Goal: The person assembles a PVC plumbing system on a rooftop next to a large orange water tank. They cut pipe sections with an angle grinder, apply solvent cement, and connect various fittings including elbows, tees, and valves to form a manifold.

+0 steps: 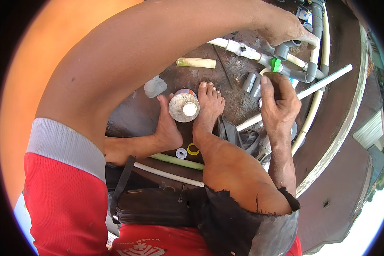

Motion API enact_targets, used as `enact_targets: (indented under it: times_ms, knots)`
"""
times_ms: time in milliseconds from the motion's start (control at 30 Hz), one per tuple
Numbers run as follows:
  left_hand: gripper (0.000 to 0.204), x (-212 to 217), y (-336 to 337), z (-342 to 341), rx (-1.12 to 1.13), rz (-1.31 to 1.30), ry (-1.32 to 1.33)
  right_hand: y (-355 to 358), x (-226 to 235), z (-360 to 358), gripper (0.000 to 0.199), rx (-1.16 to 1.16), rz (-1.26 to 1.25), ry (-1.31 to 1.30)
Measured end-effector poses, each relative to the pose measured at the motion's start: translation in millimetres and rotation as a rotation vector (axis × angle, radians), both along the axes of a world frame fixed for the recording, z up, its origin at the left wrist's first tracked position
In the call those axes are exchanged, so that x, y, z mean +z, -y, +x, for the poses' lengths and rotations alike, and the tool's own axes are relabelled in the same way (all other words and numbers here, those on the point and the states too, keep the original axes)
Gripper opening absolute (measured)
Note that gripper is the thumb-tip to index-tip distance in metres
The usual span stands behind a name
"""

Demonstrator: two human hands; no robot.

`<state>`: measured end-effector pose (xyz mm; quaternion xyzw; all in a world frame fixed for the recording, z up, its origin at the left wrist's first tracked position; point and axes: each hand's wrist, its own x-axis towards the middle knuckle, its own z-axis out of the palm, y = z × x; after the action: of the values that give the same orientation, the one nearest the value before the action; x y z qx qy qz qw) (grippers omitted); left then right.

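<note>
Pipework [298,75] is lying partly joined, upper right of the frame — couplings [249,82] sitting loose — left hand [283,27] covering a fitting [281,51], right hand [281,100] showing bent fingers, either grip impossible to tell.

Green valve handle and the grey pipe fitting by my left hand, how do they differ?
Colour: the green valve handle is bright, while the grey pipe fitting is dull. Size: the handle looks smaller than the fitting. Place: the handle shows just beyond the right hand, whereas the fitting is by the fingers of the left hand. Both appear close together in the picture.
</note>
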<state>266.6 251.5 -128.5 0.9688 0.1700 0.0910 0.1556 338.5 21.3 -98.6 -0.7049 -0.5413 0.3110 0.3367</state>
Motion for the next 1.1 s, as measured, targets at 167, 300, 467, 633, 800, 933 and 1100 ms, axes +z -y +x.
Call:
enact_targets:
  times_ms: [167,300,467,633,800,933,1100]
  knots:
    - [0.083,6,-1,-17,0.092,-0.432,0.138,-95,31,60,0.068,0.021,-0.108,0.624]
    - [0.064,-50,1,-37,0.565,-1.094,0.46,-131,38,44,0.062,0.254,-0.111,0.733]
    - [0.084,-72,13,-16,0.809,-1.71,0.233,-146,29,49,0.049,0.361,-0.151,0.828]
    - [0.074,-83,10,-14,0.863,-1.68,0.253,-143,22,43,0.045,0.31,-0.186,0.77]
    - [0.062,-89,10,-7,0.86,-1.637,0.277,-140,14,54,0.041,0.403,-0.08,0.652]
    - [0.058,-99,10,-3,0.879,-1.58,0.365,-143,12,46,0.041,0.33,-0.166,0.768]
    - [0.058,-103,12,-3,0.831,-1.47,0.387,-138,9,41,0.044,0.267,-0.195,0.712]
